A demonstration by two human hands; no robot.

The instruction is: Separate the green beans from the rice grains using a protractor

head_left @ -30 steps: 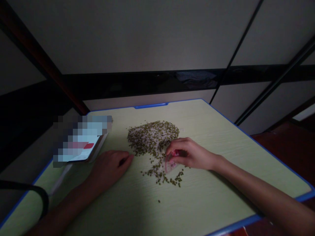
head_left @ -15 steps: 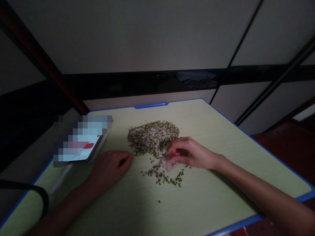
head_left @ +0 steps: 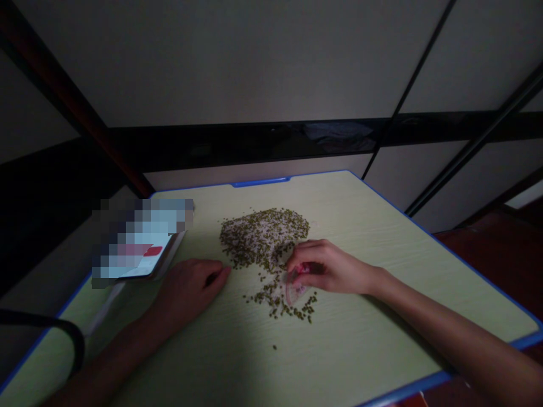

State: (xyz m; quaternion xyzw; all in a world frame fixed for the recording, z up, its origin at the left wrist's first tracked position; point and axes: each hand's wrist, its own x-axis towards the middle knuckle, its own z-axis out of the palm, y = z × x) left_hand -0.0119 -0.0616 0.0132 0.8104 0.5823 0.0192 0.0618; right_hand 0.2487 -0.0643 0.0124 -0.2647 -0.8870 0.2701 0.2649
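My right hand (head_left: pixel 318 264) pinches a clear, curved plastic protractor (head_left: pixel 292 293) with pink markings. Its rounded edge stands against the tabletop among scattered green beans (head_left: pixel 275 302). Just beyond lies a broad pile of green beans mixed with pale grains (head_left: pixel 263 237), close to the fingertips. To the left of the pile, my left hand (head_left: pixel 193 285) rests on the table with loosely bent fingers and a gap beside the thumb. Nothing shows in it, though the undersides of its fingers are hidden.
The pale table (head_left: pixel 382 226) has a blue rim and a blue handle (head_left: pixel 261 182) at its far edge. A lit, partly blurred screen (head_left: pixel 155 251) leans at the left. Near the left forearm curves a dark strap (head_left: pixel 76 339). Cabinet panels (head_left: pixel 254 68) stand behind the table.
My right hand and the protractor have shifted slightly toward me, sweeping against the scattered beans at the near right. My left hand has stayed in place.
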